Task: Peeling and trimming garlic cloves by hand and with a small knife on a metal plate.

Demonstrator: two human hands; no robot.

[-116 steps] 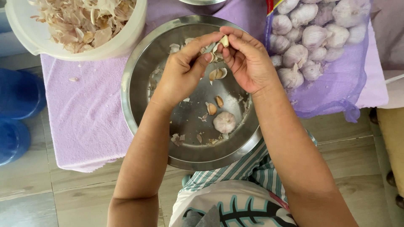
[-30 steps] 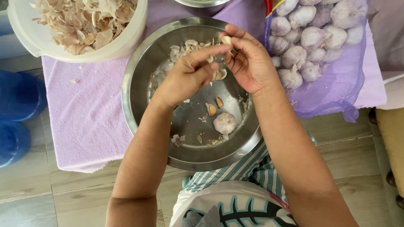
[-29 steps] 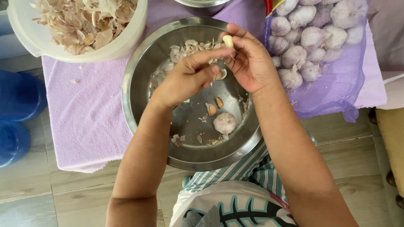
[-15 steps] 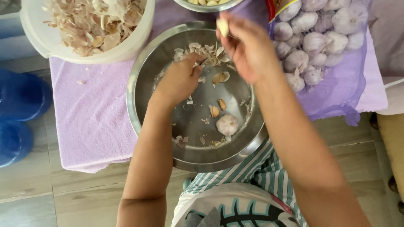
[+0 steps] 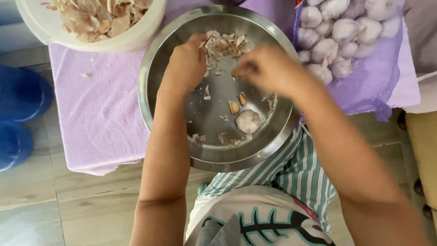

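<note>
Both my hands are inside a steel bowl [image 5: 146, 98] on my lap. My left hand [image 5: 184, 64] is curled at the edge of a pile of garlic skins [image 5: 227, 43] at the bowl's far side, thumb and fingers pinching a bit of skin. My right hand [image 5: 268, 68] is blurred, with its fingertips closed around a small tan garlic clove [image 5: 235, 72] just above the bowl's bottom. A whole garlic bulb [image 5: 248, 121] and two loose cloves [image 5: 234, 107] lie in the bowl below my hands.
A purple mesh bag of garlic bulbs [image 5: 339, 32] lies at the upper right. A white bowl full of dry skins [image 5: 102, 20] stands at the upper left on a lilac cloth [image 5: 100, 118]. Blue containers [image 5: 18, 105] stand on the tiled floor at the left.
Half a second ago my right hand was raised to the bowl at the top edge with a peeled clove. It has come back down into the steel bowl. My left hand has moved to the skin pile.
</note>
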